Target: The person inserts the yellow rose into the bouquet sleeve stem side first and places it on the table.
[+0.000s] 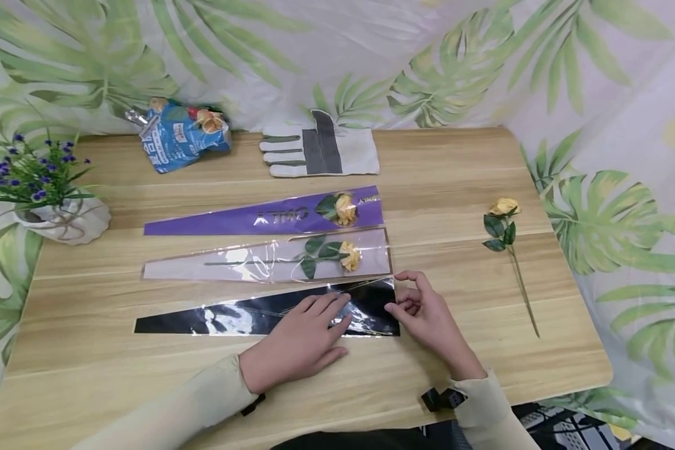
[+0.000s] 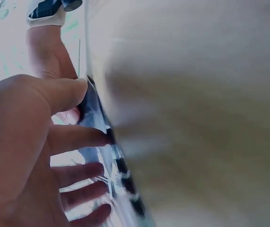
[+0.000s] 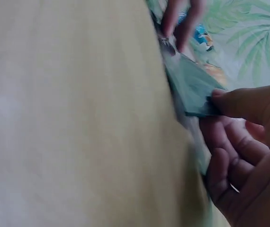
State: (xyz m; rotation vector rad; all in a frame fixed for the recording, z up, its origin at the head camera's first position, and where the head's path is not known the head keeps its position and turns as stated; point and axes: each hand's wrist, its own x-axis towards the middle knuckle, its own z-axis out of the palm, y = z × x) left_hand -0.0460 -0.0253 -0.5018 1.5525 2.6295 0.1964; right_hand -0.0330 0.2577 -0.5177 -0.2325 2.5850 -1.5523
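A black tapered flower sleeve [image 1: 225, 319] of glossy film lies nearest the person, its wide end to the right. My left hand [image 1: 298, 340] rests on it with fingers spread and fairly straight. At the wide end, my right hand [image 1: 427, 315] pinches the sleeve's edge; in the right wrist view, the thumb [image 3: 239, 103] lies on the film and the other fingers are curled beneath. Just beyond lies a pale pink sleeve [image 1: 174, 269] with a yellow rose [image 1: 349, 256] inside, then a purple sleeve [image 1: 214, 223] holding another rose [image 1: 345, 209].
A loose yellow artificial rose [image 1: 505, 207] with a long stem lies at the right of the wooden table [image 1: 439, 181]. Along the back are a work glove [image 1: 360, 153] and a blue pouch [image 1: 182, 140]. A white flowerpot [image 1: 70, 222] stands at the left.
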